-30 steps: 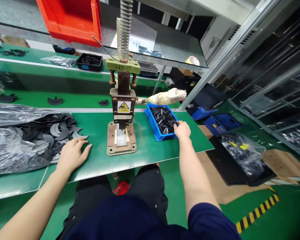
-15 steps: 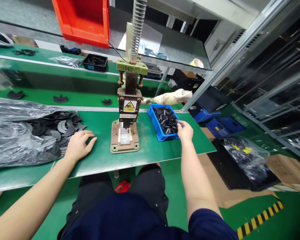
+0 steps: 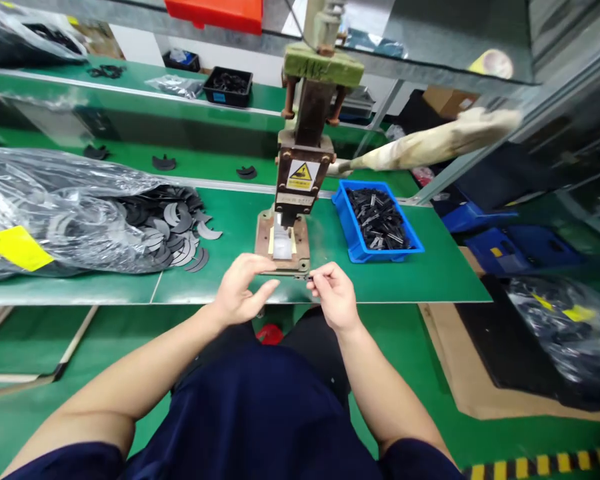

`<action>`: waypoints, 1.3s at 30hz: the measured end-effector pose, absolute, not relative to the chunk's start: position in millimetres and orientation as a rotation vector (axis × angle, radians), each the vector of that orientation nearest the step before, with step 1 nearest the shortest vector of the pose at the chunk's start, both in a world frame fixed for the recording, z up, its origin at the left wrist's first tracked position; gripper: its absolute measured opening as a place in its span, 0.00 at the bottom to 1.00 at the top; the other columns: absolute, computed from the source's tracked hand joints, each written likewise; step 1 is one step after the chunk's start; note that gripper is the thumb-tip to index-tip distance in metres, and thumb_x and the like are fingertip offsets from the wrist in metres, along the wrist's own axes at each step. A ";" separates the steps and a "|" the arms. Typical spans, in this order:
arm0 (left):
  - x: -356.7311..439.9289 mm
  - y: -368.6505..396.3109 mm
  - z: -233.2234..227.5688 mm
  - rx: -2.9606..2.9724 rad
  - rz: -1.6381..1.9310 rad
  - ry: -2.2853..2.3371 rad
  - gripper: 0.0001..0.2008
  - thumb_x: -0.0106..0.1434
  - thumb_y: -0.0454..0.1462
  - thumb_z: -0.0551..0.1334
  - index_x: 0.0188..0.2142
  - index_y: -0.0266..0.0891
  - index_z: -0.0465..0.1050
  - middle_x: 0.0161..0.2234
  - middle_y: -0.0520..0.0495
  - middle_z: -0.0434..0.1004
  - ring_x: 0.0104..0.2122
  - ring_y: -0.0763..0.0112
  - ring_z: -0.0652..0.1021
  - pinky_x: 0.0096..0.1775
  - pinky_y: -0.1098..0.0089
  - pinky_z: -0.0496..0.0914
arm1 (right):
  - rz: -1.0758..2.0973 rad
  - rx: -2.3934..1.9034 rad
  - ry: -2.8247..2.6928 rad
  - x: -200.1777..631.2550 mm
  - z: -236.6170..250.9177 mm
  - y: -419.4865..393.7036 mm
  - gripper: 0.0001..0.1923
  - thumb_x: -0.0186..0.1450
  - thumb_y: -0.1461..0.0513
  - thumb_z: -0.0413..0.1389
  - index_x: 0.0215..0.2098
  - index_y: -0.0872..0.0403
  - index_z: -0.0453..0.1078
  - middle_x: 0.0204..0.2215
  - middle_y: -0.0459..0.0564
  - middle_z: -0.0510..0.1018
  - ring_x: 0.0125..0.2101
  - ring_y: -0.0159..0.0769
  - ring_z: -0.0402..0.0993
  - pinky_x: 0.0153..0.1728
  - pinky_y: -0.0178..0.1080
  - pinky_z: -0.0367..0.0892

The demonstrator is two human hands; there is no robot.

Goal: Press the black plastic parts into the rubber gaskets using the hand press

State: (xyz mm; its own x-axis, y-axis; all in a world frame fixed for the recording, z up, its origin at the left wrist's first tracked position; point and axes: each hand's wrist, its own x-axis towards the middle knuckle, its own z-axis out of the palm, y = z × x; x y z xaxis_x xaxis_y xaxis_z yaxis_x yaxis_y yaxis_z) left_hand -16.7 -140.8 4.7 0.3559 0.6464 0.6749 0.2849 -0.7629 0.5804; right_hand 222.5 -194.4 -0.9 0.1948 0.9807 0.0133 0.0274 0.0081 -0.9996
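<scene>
Both hands at frame centre, near bench [image 3: 430, 280] edge, just before press [image 3: 293, 200]. Right hand [image 3: 333, 297] – fingertips pinched on small dark clip [image 3: 304, 275]. Left hand [image 3: 240, 293] half open, fingers curled, empty. Blue bin [image 3: 356, 240] of clips right of press; bag of black discs [image 3: 70, 213] at left.

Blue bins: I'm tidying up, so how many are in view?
3: one bin of black parts on the table right of the press, two on the floor beyond; others may be hidden.

We see a press [image 3: 295, 193] standing mid-desk [image 3: 430, 280]. A bag of curved plates [image 3: 55, 213] lies to its left. A tray of clips [image 3: 377, 220] sits to its right.
</scene>
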 end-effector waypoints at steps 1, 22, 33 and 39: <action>-14.4 -143.5 5.9 2.266 1.348 0.785 0.15 0.70 0.40 0.68 0.55 0.46 0.74 0.48 0.41 0.83 0.49 0.57 0.83 0.52 0.52 0.78 | 1.085 -1.287 -1.088 217.2 -3.1 -195.9 0.19 0.66 0.44 0.63 0.39 0.49 0.73 0.27 0.43 0.79 0.25 0.27 0.71 0.29 0.34 0.69; -19.5 -34.4 -33.9 2.315 1.192 1.190 0.11 0.75 0.42 0.62 0.46 0.41 0.82 0.44 0.43 0.87 0.43 0.63 0.83 0.49 0.61 0.76 | 0.253 -0.871 -1.346 271.7 132.4 -114.7 0.28 0.67 0.42 0.62 0.57 0.47 0.68 0.52 0.51 0.76 0.52 0.36 0.78 0.54 0.47 0.77; 0.3 -7.5 -22.7 2.758 0.719 1.041 0.15 0.75 0.35 0.57 0.51 0.42 0.84 0.50 0.40 0.84 0.49 0.54 0.79 0.51 0.54 0.70 | 0.153 -0.615 -1.484 238.1 192.0 -97.4 0.14 0.70 0.51 0.63 0.35 0.50 0.69 0.28 0.39 0.71 0.32 0.25 0.74 0.45 0.43 0.77; 1.7 -5.7 -19.6 2.775 0.686 1.007 0.16 0.76 0.35 0.56 0.51 0.42 0.84 0.50 0.39 0.84 0.48 0.54 0.77 0.49 0.54 0.69 | 0.099 -0.749 -1.596 244.1 123.8 -141.5 0.19 0.67 0.41 0.59 0.30 0.44 0.72 0.27 0.43 0.73 0.38 0.37 0.78 0.63 0.62 0.74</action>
State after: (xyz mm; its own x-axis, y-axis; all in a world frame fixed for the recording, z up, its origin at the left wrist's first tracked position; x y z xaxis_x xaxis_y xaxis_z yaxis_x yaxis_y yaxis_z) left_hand 1.7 -5.7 -19.6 0.6775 0.6318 0.3765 0.5817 -0.7736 0.2514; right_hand 244.1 -141.5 123.8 0.0211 0.5127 0.8583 0.4030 0.7813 -0.4767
